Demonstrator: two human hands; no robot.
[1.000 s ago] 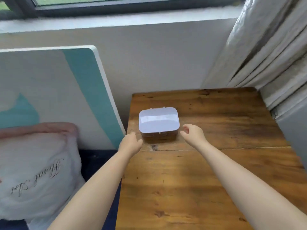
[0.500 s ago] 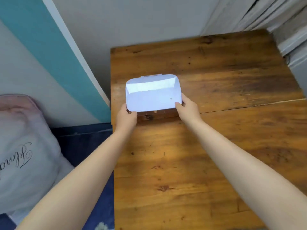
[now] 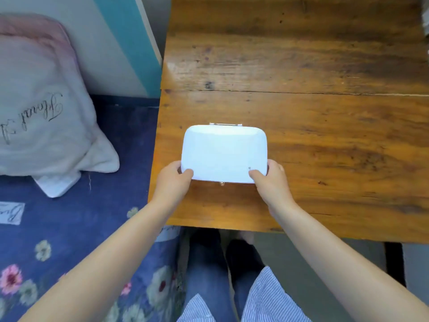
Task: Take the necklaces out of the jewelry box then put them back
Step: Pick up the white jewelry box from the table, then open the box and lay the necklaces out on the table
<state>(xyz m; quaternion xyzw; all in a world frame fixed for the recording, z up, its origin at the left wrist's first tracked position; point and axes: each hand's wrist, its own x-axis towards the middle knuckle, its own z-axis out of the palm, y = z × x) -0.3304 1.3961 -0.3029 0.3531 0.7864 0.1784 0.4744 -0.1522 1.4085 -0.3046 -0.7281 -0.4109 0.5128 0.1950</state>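
A white jewelry box (image 3: 224, 152) with rounded corners lies closed on the wooden table (image 3: 325, 135), near its front left corner. A small round clasp shows at the box's near edge and a hinge at its far edge. My left hand (image 3: 173, 182) grips the box's near left corner, thumb on the lid. My right hand (image 3: 271, 180) grips the near right corner the same way. No necklaces are visible; the box's inside is hidden.
A white pillow (image 3: 39, 101) with script lettering rests on a blue floral bedspread (image 3: 69, 240) to the left of the table. A white and teal board (image 3: 130, 43) leans behind it. The table's front edge is close to my legs (image 3: 209, 275).
Both hands reached the box, took hold of its near corners and drew it across the table toward the front edge. The camera tilted down.
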